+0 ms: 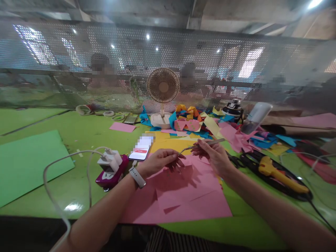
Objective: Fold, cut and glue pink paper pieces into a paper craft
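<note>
Bent-tipped metal tweezers (pixel 219 141) are gripped in my right hand (pixel 213 154), with their tip pointing left. That tip reaches the fingertips of my left hand (pixel 168 159), whose thumb and fingers are drawn together. Whatever small thing may sit between those fingers is too tiny to make out. Both hands hover above a large sheet of pink paper (pixel 183 206), casting shadows on it. A small cut flap or scrap (pixel 172 209) shows near the sheet's front edge. A white-strapped watch (pixel 137 177) is on my left wrist.
Left of my hands lie a phone (pixel 141 148), a purple power strip (pixel 112 178) with plugs, and green paper (pixel 31 164). A yellow glue gun (pixel 283 175) rests in a black tray at right. Behind stand a fan (pixel 163 87) and a heap of coloured paper pieces (pixel 187 125).
</note>
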The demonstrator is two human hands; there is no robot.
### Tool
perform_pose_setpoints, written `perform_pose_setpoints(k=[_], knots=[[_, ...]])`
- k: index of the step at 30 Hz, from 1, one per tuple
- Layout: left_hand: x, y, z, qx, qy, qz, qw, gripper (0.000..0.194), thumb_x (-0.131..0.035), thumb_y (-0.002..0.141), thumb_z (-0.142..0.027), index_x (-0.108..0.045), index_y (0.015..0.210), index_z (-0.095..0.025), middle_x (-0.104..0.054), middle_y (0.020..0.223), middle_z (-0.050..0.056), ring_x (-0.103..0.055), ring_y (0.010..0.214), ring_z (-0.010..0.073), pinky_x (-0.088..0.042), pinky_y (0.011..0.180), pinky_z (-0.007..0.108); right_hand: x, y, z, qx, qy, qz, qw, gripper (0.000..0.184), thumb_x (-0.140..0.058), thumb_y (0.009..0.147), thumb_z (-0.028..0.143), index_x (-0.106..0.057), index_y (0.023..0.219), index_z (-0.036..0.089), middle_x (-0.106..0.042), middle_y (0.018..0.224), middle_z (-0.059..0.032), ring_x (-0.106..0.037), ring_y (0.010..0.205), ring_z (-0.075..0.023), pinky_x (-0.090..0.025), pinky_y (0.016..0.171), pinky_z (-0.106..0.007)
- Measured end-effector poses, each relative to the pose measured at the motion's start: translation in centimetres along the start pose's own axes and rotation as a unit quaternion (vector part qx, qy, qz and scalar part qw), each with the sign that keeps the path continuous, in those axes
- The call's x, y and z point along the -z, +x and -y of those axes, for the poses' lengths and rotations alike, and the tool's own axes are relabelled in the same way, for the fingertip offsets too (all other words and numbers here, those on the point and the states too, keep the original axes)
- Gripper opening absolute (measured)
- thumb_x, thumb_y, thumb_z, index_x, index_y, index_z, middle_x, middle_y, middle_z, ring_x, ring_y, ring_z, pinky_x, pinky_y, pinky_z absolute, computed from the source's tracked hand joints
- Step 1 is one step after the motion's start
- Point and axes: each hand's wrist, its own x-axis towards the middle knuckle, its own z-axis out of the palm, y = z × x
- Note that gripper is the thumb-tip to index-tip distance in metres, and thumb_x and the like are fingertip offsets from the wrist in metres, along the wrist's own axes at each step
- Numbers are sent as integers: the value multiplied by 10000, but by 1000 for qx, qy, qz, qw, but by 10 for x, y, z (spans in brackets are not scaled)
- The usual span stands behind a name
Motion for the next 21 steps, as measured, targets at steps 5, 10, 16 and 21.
perform_pose_setpoints(k=[5, 10, 16, 21], knots=[[0, 0, -1, 5, 2, -2, 1000, 299, -522, 857, -349, -607, 1013, -108, -671, 854, 97, -580, 598, 86, -428, 517, 185, -1, -2, 1, -2, 5, 3, 1000, 256, -697, 689, 395, -674, 755, 148, -702, 631, -50, -642, 509, -135, -422, 420, -182], [-1, -1, 0, 6, 3, 4, 1000, 304, -531, 850, -359, -611, 1011, -114, -672, 854, 92, -583, 605, 87, -430, 525, 187, -1, -2, 3, 1, -5, 4, 1000, 241, -676, 717, 387, -669, 764, 151, -699, 628, -46, -642, 519, -133, -419, 427, -178], [0, 0, 0, 10, 13, 8, 1000, 316, -542, 837, -382, -610, 995, -117, -678, 847, 94, -588, 592, 95, -433, 522, 198, 0, -2, 2, -1, 1, 4, 1000, 234, -685, 709, 380, -672, 759, 153, -700, 637, -43, -634, 506, -128, -419, 422, -184], [0, -1, -1, 7, 30, 16, 999, 330, -538, 837, -390, -615, 1000, -114, -679, 850, 98, -589, 597, 101, -433, 518, 198, -1, -3, 2, -3, 6, 12, 1000, 209, -675, 729, 359, -669, 752, 151, -702, 629, -36, -633, 497, -110, -414, 422, -164]])
